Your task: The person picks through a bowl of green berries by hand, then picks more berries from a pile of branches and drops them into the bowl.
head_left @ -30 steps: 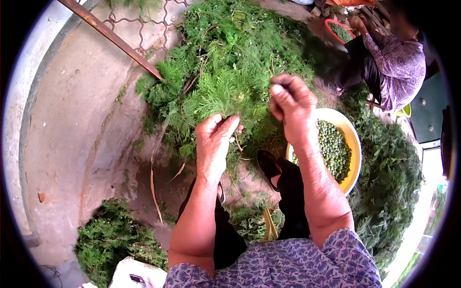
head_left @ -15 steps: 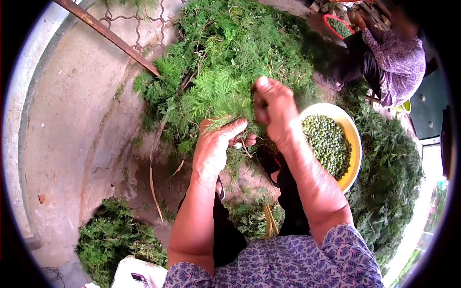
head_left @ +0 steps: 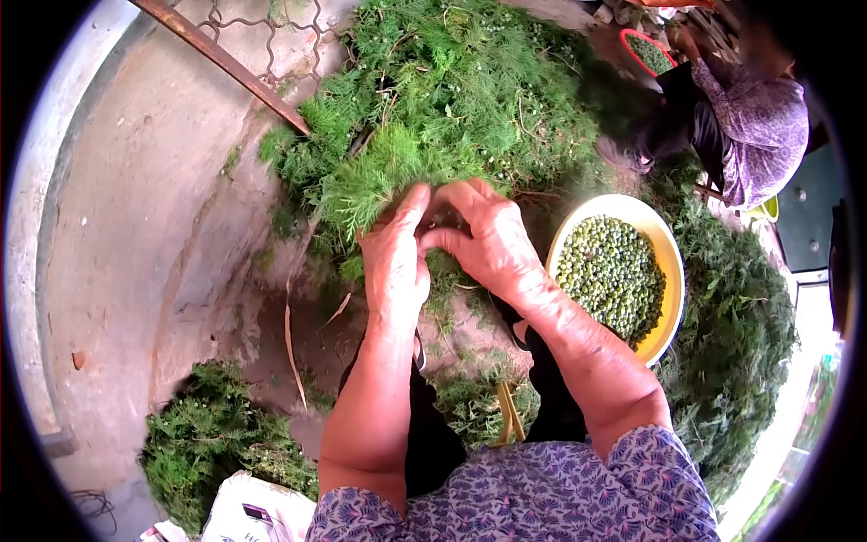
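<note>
A feathery green sprig [head_left: 366, 185] sticks out up and left from my left hand [head_left: 394, 248], whose thumb and fingers are closed on its lower end. My right hand [head_left: 488, 237] is beside it, fingers curled and thumb pointing at the left hand; whatever lies between its fingertips is hidden. Just right of my right forearm is a yellow basin [head_left: 670, 312] holding small green berries [head_left: 610, 275]. Beyond my hands lies a big heap of green branches [head_left: 479, 90].
A person [head_left: 754, 126] sits at the upper right near a red-rimmed basket [head_left: 647, 52]. More branches [head_left: 731, 325] lie at right, another pile [head_left: 212, 443] at lower left beside a white bag [head_left: 257, 510]. A rusty bar [head_left: 221, 63] crosses the upper left.
My right hand has come down and left, next to my left hand. The left hand's thumb has turned upward, and the sprig has shifted slightly left.
</note>
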{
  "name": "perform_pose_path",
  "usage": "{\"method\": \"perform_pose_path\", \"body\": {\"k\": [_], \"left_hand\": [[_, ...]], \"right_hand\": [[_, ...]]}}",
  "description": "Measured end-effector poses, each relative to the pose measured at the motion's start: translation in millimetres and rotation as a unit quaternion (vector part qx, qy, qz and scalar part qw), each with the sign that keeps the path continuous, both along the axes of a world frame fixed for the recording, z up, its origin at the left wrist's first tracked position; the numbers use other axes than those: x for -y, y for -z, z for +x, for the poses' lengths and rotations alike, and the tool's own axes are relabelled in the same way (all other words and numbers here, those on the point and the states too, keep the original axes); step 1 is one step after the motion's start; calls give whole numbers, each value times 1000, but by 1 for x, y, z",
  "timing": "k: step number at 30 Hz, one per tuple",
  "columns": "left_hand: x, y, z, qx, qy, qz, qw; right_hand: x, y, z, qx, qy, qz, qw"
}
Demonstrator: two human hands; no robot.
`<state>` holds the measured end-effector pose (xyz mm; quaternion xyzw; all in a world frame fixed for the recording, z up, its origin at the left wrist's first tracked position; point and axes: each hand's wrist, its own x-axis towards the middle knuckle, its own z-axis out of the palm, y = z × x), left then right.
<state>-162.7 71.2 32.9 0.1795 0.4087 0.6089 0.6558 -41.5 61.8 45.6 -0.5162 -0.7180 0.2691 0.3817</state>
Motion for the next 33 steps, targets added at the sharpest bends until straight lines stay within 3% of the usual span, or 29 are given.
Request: {"method": "perform_pose_path", "body": {"k": [3,5,6,8,10,12,16,18,20,22,24,25,26,28,29,33], "left_hand": [[0,3,1,-4,9,-1,1000],[1,2,0,-18,14,17,1000],[1,2,0,-33,19,35,999],[2,6,0,-56,11,40,998],[2,3,-1,-51,35,28,998],[0,2,-4,-58,43,7,997],[1,0,-10,-57,72,24,995],[3,-10,-9,-14,80,6,997],[3,-11,-10,24,85,10,996],[3,-10,-12,59,90,11,994],[4,-6,-12,73,114,23,991],[5,-7,-10,75,116,23,990],[7,-9,-7,75,122,16,990],[8,-12,1,75,133,16,988],[10,-11,6,84,133,14,987],[12,2,17,86,135,31,987]], "right_hand": [[-5,10,1,-31,14,29,999],[-5,7,3,-178,32,-104,978],[-5,4,4,-177,32,-104,978],[-5,-7,7,-340,66,-284,894],[-7,-13,20,-449,60,-317,833],[-8,-8,31,-507,58,-301,806],[-7,-5,77,-452,125,-262,844],[8,-13,105,-269,178,-211,923],[29,-4,144,-186,196,-195,943],[50,12,182,85,240,-175,951],[66,28,201,235,247,-107,934],[66,24,196,215,228,-108,943],[65,-2,165,96,235,-174,951],[53,-16,121,-17,169,-227,959],[50,-12,102,-54,114,-195,973],[42,-19,45,-137,66,-275,949]]}}
